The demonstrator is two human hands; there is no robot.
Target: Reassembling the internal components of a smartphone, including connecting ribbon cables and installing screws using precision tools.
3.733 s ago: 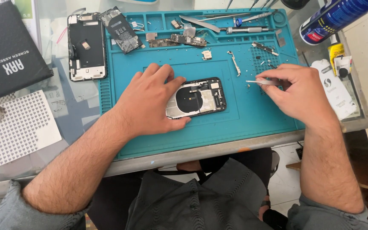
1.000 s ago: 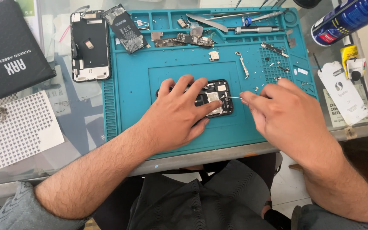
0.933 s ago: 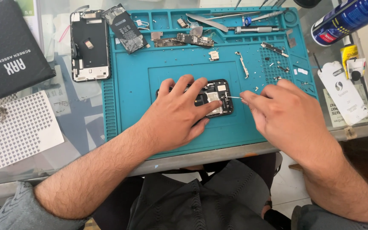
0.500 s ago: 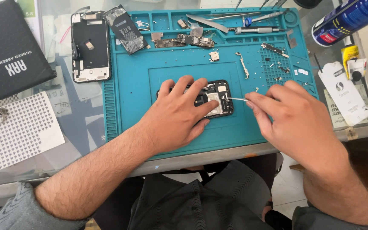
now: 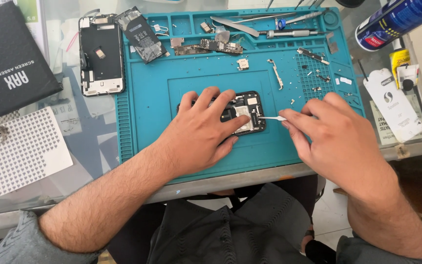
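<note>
Tweezers now nearer phone, w/ fingers.

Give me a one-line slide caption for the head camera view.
Left hand steadies an opened phone on a teal repair mat while the right hand brings tweezers to its edge.

Grey rolled sleeves, bare forearms, dark trousers.

**Covered, cropped and too small to read**

The left hand covers most of the opened phone at centre frame; only its right end shows. The right hand hides all but the tip of the thin tool. At the upper right, the blue spray can runs off the edge. Specks on the mat's grid are too small to tell.
</note>
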